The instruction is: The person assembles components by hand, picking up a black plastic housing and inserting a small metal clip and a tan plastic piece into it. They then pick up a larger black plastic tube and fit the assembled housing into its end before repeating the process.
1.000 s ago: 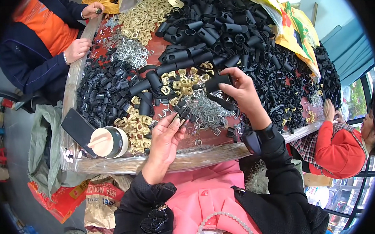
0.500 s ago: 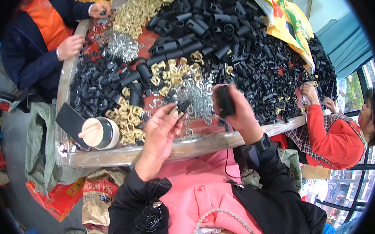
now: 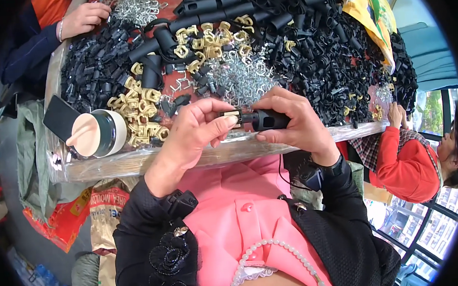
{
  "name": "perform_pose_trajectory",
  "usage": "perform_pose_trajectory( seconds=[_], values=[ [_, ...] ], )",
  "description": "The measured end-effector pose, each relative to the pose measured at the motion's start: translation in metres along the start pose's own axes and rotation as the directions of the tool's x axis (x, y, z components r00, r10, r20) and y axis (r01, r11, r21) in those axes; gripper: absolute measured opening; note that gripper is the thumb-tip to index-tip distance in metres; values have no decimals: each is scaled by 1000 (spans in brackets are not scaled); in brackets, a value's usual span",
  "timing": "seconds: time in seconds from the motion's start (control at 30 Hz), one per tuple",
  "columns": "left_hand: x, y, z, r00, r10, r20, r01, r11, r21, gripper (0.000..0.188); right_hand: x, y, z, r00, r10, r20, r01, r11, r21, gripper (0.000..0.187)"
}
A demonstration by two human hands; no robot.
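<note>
Black plastic cylinder (image 3: 270,120), axis left–right, was gripped by right hand (image 3: 305,122), facing small black-and-cream part (image 3: 230,113) pinched by left hand (image 3: 193,128).

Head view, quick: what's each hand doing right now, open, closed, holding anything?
Left hand: closed, pinching a small black-and-gold part.
Right hand: closed, holding a short black tube.

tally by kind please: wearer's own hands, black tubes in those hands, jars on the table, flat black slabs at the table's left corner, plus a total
Wearer's hands: 2, left hand and right hand
Black tube in the right hand: 1
Jar: 1
Flat black slab: 1
Total: 5
</note>
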State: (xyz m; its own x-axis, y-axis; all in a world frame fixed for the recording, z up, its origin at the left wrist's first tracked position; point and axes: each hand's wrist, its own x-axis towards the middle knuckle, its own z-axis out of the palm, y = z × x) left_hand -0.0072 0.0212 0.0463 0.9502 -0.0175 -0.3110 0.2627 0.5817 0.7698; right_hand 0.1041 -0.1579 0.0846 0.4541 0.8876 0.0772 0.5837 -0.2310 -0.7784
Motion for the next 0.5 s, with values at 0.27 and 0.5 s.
perform_pose_trajectory(
  seconds=[0.27,0.5],
  values=[
    [-6,-12,4,999,-52,12,49,981,186,24,-6,-10,9,998,14,66,-16,999,28,43],
    [-7,-12,9,997,-78,-1,74,947,311,25,-12,-3,19,997,32,72,-31,999,-11,45]
  ],
)
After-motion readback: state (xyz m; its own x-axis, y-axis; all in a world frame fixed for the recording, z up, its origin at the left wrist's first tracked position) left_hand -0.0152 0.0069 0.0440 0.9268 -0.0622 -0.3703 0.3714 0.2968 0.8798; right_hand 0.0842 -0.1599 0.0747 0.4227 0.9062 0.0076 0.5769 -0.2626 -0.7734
